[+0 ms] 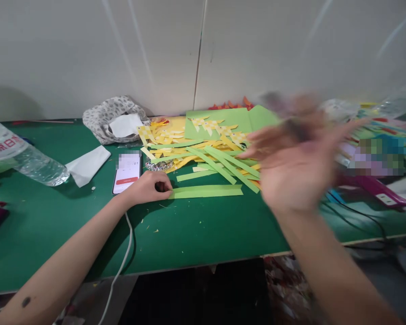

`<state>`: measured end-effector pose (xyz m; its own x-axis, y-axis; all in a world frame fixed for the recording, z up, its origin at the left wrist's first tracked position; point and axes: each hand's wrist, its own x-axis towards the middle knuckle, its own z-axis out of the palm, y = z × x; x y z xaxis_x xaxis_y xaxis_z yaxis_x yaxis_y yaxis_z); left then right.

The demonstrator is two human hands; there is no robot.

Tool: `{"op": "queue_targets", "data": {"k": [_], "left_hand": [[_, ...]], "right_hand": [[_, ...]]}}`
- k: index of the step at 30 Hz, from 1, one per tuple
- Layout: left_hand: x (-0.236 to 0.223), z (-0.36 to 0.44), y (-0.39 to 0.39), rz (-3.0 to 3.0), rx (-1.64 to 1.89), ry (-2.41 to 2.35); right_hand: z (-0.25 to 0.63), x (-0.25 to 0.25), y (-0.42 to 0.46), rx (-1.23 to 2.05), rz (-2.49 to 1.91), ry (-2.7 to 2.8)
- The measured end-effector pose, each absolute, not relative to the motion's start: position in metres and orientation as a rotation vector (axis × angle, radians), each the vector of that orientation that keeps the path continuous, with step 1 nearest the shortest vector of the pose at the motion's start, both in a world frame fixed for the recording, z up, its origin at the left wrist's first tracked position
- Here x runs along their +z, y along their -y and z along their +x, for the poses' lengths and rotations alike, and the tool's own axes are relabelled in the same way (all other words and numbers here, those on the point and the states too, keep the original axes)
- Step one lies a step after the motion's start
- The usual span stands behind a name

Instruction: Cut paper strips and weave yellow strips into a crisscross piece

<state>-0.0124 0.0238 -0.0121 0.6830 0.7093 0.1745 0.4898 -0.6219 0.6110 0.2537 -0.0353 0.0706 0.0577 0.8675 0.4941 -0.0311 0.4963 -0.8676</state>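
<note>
My left hand [153, 186] pinches the left end of a light green paper strip [206, 192], which has a lengthwise crease and a notched right end. The strip lies low over the green table. My right hand [294, 167] is raised at the right, palm side showing and smeared by motion. A dark blurred shape [299, 129] shows at its fingers; I cannot make out what it is or whether the hand grips it. Between the hands lies a loose pile of green paper strips [235, 168] and yellow ones. Several yellow checked folded paper pieces [206, 126] rest behind them.
A phone [126, 171] with a white cable [130, 239] lies beside my left wrist. A white paper piece [89, 164], a water bottle [30, 155] and a patterned cloth pouch [98, 118] are at the left. At the right sits a purple power strip [375, 189] with cables. A wall stands behind.
</note>
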Motion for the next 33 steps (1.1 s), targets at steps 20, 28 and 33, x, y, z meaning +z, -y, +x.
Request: {"op": "queue_targets", "data": {"k": [20, 28, 33], "left_hand": [[0.000, -0.022, -0.027, 2.653, 0.427, -0.922], [-0.015, -0.009, -0.025, 2.574, 0.534, -0.953], [-0.017, -0.009, -0.027, 2.547, 0.552, -0.930]], "right_hand": [[0.218, -0.015, 0.010, 1.256, -1.256, 1.385], [0.212, -0.017, 0.012, 1.230, -1.196, 1.347], [0.208, -0.017, 0.015, 1.215, -1.227, 1.397]]}}
